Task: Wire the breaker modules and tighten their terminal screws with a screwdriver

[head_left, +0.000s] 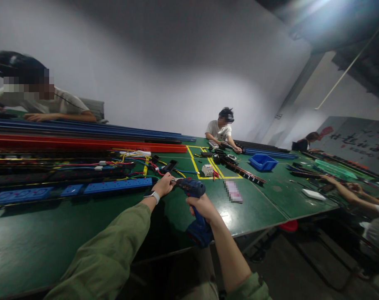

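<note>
A blue cordless drill (pixel 192 187) is in my right hand (pixel 204 207), whose fingers wrap round its handle above the battery. The drill points left, its silver chuck toward my left hand (pixel 164 185). My left hand is closed right at the front end of the chuck; what its fingers pinch there is hidden. A watch with a light strap (pixel 154 196) is on my left wrist. Just beyond the left hand lies a small black rectangular part (pixel 170 166) among coloured wires. To its right stands a white breaker block (pixel 208 170) with red wire ends.
Blue socket strips (pixel 117 185) and a long red channel (pixel 83 143) lie to the left on the green table (pixel 264 212). A blue bin (pixel 262 161) and a terminal strip (pixel 244 173) are right of centre. Co-workers sit across the table (pixel 219 131) and at the right.
</note>
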